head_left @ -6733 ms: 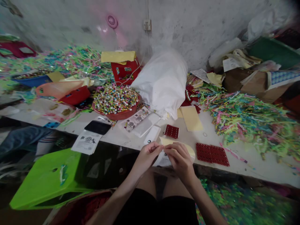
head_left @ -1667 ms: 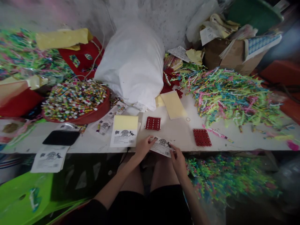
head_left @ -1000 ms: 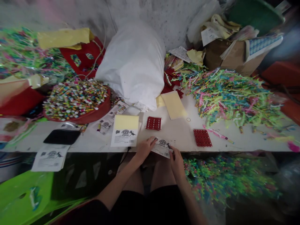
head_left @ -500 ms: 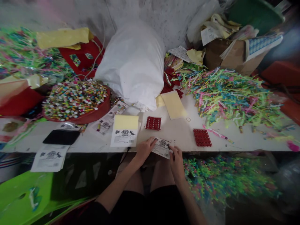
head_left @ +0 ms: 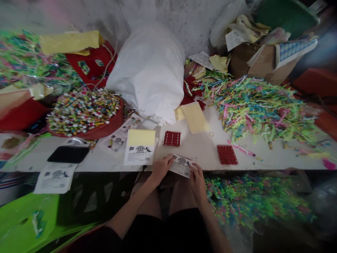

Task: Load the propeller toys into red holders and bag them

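A white printed card [head_left: 181,166] tilts over the table's front edge, between my two hands. My left hand [head_left: 162,169] pinches its left end, and my right hand [head_left: 197,178] has its fingers closed on the right end. Just behind the card lies a red patterned square [head_left: 172,138]. Another red square [head_left: 227,155] rests to the right of my right hand. Left of my left hand is a stack of yellow and white printed cards [head_left: 139,147].
A red basin [head_left: 105,129] of small colourful sticks stands left, beside a black phone [head_left: 68,154]. A big white sack [head_left: 150,70] fills the back middle. Colourful toy pieces [head_left: 263,105] are heaped on the right; yellow cards [head_left: 195,118] lie behind the squares.
The card and the fingers of my right hand have shifted very slightly. Both hands keep hold of the card; the things around them have not moved.
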A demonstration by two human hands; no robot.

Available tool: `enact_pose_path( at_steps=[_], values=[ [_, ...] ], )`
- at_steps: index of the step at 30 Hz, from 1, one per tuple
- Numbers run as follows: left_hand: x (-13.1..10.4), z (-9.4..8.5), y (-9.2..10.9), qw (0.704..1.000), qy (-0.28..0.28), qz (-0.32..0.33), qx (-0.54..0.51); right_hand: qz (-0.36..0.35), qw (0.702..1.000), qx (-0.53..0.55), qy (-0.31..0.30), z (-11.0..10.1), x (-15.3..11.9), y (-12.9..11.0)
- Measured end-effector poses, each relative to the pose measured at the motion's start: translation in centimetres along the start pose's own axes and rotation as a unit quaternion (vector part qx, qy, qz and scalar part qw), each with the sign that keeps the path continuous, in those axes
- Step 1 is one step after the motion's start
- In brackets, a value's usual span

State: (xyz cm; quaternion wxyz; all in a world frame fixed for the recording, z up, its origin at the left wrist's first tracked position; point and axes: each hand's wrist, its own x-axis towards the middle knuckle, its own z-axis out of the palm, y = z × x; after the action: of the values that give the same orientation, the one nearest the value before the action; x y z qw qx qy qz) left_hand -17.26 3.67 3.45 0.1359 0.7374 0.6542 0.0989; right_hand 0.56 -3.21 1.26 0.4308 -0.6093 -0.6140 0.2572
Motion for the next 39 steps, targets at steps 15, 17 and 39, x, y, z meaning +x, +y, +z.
enact_pose_path(
  at_steps=[15, 17, 39],
  values=[
    [0.4, 0.4, -0.2, 1.0, -0.004, -0.012, 0.017, -0.014, 1.0, -0.007, -0.009, 0.1, 0.2, 0.6],
    [0.4, 0.4, -0.2, 1.0, -0.006, -0.013, 0.016, -0.011, 1.0, -0.007, -0.013, 0.2, 0.2, 0.6],
    [0.3, 1.3, -0.4, 1.0, 0.004, -0.013, 0.016, -0.009, 1.0, 0.0, -0.002, 0.7, 0.0, 2.0]
  ],
)
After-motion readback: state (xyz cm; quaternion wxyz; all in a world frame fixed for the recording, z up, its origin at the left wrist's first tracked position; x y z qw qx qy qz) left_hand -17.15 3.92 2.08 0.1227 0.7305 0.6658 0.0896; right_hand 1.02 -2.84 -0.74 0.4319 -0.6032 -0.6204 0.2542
